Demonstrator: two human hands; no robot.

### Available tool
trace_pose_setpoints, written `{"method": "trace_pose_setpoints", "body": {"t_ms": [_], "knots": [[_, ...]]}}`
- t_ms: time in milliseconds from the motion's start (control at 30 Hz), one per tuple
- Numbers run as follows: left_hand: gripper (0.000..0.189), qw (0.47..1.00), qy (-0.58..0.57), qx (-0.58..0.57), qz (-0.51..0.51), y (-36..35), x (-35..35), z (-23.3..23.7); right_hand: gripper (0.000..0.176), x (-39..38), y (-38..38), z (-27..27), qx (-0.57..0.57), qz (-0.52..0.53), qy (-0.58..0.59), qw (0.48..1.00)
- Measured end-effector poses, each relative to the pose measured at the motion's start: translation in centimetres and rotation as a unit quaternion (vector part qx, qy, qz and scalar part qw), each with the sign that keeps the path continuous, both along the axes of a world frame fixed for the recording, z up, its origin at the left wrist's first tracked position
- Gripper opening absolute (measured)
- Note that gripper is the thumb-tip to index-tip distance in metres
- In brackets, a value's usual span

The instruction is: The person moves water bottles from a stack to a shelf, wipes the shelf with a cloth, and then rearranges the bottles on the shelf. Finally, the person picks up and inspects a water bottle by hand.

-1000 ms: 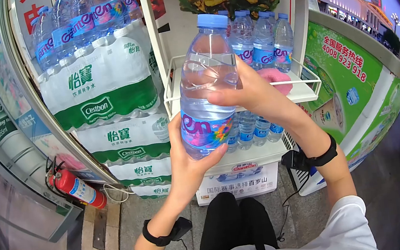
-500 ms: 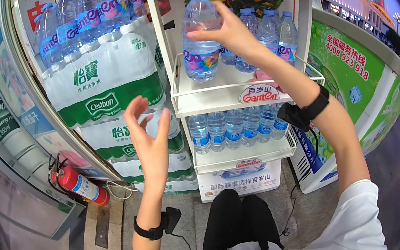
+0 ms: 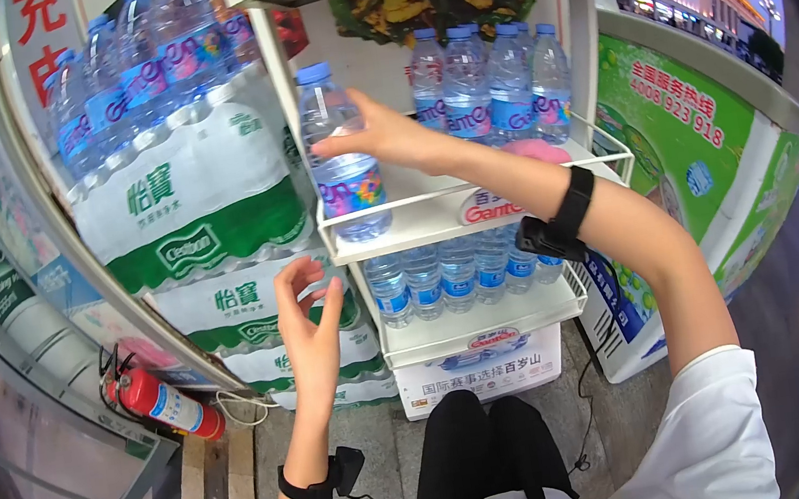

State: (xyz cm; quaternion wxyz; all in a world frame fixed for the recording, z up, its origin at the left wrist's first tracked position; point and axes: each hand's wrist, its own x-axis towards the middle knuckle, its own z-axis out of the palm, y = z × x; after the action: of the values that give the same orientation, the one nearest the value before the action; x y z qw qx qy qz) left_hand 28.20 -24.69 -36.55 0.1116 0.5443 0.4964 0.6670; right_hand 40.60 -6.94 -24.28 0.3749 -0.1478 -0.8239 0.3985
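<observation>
My right hand (image 3: 375,140) is wrapped round the upper part of a large Ganten water bottle (image 3: 351,190) with a blue cap. The bottle stands upright at the left end of the upper shelf (image 3: 420,216), by its white rail. Several smaller Ganten bottles (image 3: 509,84) stand further back on the same shelf, with a pink cloth (image 3: 536,151) in front of them. My left hand (image 3: 310,312) is in the air below and left of the bottle, fingers apart and curved, holding nothing.
Wrapped Cestbon packs (image 3: 196,200) are stacked at the left, with large bottles (image 3: 144,71) on top. Small bottles (image 3: 457,267) line the lower shelf. A red fire extinguisher (image 3: 162,402) stands at lower left, and a green cabinet (image 3: 678,142) at right.
My right hand and the large bottle have moved left and down to the shelf's left end. My left hand has lowered slightly relative to the shelf, still open. The view has shifted.
</observation>
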Motion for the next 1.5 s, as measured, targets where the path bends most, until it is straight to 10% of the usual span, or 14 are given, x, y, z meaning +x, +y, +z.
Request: {"method": "trace_pose_setpoints", "body": {"t_ms": [300,767,867,1033,1300,1500], "knots": [[0.037,0.998,-0.004,-0.048,-0.041,0.5,1.5,-1.8,0.110,2.2,0.9,1.4,0.075,-0.055,-0.090,0.992],[0.033,0.997,0.009,-0.073,-0.029,0.1,0.7,-2.8,0.067,8.1,2.5,5.5,0.105,-0.172,-0.256,0.946],[0.032,0.997,0.016,-0.074,-0.018,-1.0,0.1,-3.3,0.069,10.3,7.6,7.2,0.273,-0.385,-0.167,0.866],[0.029,0.996,-0.001,-0.086,-0.015,-1.0,-0.1,-4.6,0.080,10.9,13.6,4.9,0.303,-0.418,-0.136,0.846],[0.027,0.996,0.001,-0.076,-0.037,-1.4,1.5,-4.1,0.061,10.2,11.7,2.8,0.056,-0.347,0.084,0.932],[0.026,0.991,0.026,-0.097,-0.090,-2.9,2.7,-2.8,0.046,13.0,5.4,4.3,0.123,-0.158,0.204,0.958]]}}
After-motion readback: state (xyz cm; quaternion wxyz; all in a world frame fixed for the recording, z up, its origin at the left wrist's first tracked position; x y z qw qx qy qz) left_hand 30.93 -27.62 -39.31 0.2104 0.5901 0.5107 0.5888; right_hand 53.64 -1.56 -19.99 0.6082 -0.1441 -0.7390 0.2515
